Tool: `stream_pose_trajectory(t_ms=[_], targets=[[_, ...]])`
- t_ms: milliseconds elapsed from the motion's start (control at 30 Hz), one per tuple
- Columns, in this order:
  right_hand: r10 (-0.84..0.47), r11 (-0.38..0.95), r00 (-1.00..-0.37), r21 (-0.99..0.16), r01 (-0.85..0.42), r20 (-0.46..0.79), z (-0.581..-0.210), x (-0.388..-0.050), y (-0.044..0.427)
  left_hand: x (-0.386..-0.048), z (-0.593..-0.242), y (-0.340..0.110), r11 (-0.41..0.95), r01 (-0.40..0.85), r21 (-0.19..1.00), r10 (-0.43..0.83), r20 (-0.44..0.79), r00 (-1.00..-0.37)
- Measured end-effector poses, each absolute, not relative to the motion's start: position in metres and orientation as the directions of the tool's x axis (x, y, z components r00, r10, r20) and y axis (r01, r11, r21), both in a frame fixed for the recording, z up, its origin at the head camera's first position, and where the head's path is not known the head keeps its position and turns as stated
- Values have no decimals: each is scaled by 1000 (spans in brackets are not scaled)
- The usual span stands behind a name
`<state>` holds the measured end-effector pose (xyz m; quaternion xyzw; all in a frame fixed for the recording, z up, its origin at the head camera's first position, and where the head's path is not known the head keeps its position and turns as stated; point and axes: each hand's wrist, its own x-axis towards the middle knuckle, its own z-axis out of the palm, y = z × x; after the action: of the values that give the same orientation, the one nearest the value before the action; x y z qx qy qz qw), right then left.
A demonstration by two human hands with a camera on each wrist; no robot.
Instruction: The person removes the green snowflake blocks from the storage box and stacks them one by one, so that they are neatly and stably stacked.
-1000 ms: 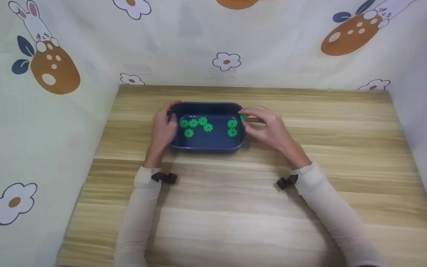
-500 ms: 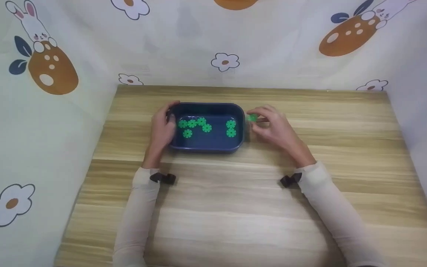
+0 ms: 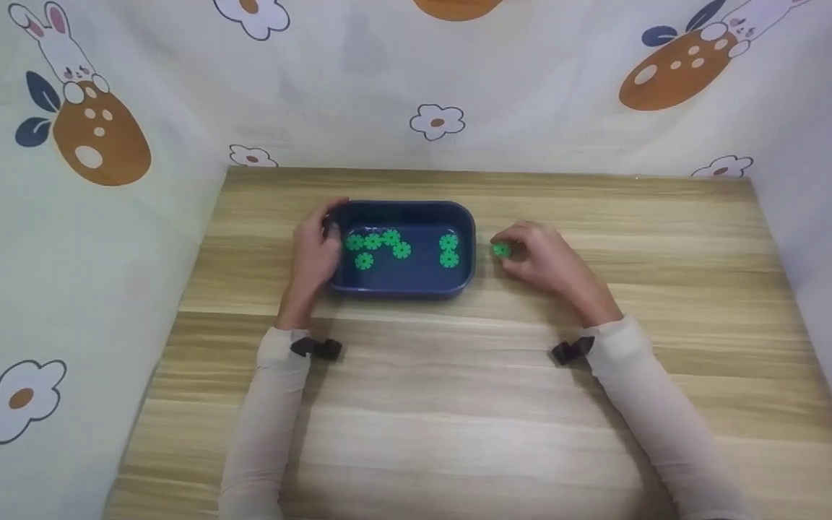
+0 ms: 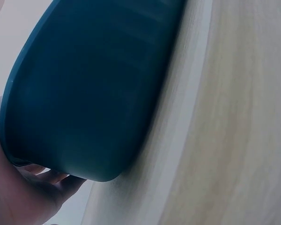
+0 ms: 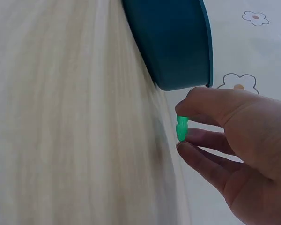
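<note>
A dark blue tray (image 3: 401, 292) stands on the wooden table, with several green notched discs (image 3: 401, 250) lying inside, most toward its left and two touching at its right. The left hand (image 3: 313, 253) grips the tray's left end, thumb over the rim; in the left wrist view that hand (image 4: 23, 197) is at the tray's (image 4: 84, 93) end wall. Just right of the tray, the right hand (image 3: 542, 256) pinches one green disc (image 3: 501, 250). The right wrist view shows this disc (image 5: 181, 128) edge-on between the fingertips of the right hand (image 5: 239, 145), apart from the tray (image 5: 171, 42).
The wooden table (image 3: 459, 404) meets a patterned cloth wall (image 3: 344, 94) behind the tray, and similar cloth stands at both sides. A black strap device (image 3: 318, 348) is on the left wrist and another (image 3: 573, 351) on the right.
The right hand has moved from the tray's right rim out to the right and slightly toward the person, carrying the pinched green disc. The left hand keeps its grip on the tray.
</note>
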<state>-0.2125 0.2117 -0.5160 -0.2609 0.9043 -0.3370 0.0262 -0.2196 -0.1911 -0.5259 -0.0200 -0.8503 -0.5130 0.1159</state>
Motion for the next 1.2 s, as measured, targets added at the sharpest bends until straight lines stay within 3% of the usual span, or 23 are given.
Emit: stream_pose_trajectory(t_ms=[433,1200], targets=[[-516,674,-851,-569,-471,95,-518,-209,217,-220,-525,-190,498,151,854,-84,220,-972],[-482,709,-875,-569,-417,41,-517,-210,221,-220,-526,-191,506,113,855,-92,184,-979]])
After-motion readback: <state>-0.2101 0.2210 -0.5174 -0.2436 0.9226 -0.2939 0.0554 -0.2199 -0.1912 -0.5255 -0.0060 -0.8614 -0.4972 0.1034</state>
